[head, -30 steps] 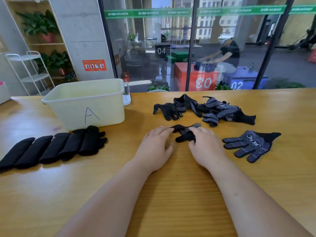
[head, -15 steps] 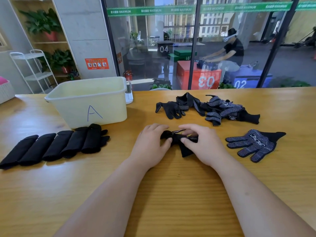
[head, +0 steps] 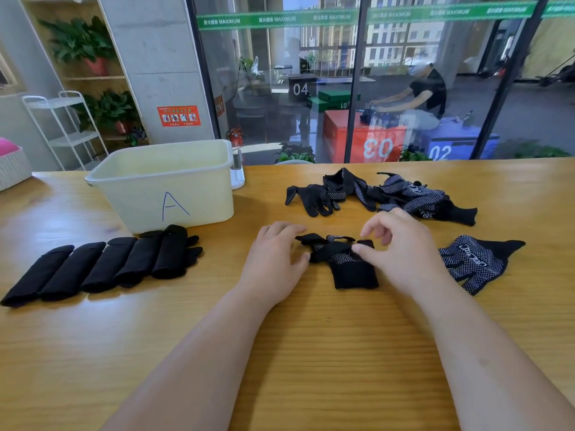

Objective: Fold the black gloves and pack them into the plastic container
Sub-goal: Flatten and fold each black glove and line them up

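A black dotted glove (head: 345, 262) lies partly folded on the wooden table (head: 311, 353) between my hands, cuff toward me. My left hand (head: 273, 259) holds its left edge, thumb and fingers on the fabric. My right hand (head: 401, 253) touches its right edge with the thumb, the other fingers raised and loosely curled above it. A cream plastic container (head: 168, 185) marked "A" stands at the left rear. Several folded black gloves (head: 102, 265) lie in a row in front of it.
A heap of unfolded gloves (head: 382, 195) lies behind my hands. One flat dotted glove (head: 479, 262) lies to the right. A small white object (head: 238, 175) stands behind the container. A glass wall runs along the table's far edge.
The glove's cuff now shows between my hands, pulled toward me. My right hand has lifted its fingers off the glove. The view has shifted slightly.
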The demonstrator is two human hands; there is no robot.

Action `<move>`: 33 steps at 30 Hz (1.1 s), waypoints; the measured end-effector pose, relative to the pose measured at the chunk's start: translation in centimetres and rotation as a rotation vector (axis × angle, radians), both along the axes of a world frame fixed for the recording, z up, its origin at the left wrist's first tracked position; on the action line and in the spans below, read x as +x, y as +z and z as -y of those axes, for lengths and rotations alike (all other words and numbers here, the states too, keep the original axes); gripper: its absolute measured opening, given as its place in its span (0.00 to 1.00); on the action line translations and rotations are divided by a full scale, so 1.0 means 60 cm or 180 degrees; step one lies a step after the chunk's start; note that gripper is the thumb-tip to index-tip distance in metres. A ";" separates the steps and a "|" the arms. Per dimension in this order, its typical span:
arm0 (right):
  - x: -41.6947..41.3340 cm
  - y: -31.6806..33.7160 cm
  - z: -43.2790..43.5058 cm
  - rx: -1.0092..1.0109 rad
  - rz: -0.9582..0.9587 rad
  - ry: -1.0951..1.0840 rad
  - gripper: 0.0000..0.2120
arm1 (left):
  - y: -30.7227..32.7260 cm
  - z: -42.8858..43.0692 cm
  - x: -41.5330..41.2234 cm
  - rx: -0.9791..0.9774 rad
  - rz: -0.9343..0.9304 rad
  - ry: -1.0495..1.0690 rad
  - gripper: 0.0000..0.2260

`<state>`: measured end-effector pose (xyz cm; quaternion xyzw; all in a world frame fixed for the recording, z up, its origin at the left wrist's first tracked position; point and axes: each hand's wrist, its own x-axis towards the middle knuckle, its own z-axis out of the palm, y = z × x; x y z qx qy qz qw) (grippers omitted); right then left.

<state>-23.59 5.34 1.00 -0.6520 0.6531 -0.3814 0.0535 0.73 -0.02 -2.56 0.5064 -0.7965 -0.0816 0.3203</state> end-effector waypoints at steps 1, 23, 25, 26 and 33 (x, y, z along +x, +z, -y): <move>-0.002 0.007 -0.008 -0.0011 0.0049 0.0179 0.16 | 0.000 0.000 0.000 0.0002 0.0003 0.0009 0.22; 0.028 0.155 -0.028 -0.0435 0.0270 0.0703 0.07 | 0.023 0.006 0.023 0.0071 -0.0735 0.0427 0.16; 0.033 0.180 -0.014 -0.0229 0.0219 0.0797 0.07 | 0.025 0.009 0.027 0.0108 -0.0853 0.0494 0.15; 0.038 0.189 -0.006 -0.0136 0.0197 0.0792 0.07 | 0.025 0.011 0.029 0.0118 -0.0896 0.0519 0.15; 0.064 0.207 0.038 -0.1348 -0.0418 0.0610 0.08 | 0.021 0.018 0.037 0.0145 -0.1226 0.0584 0.14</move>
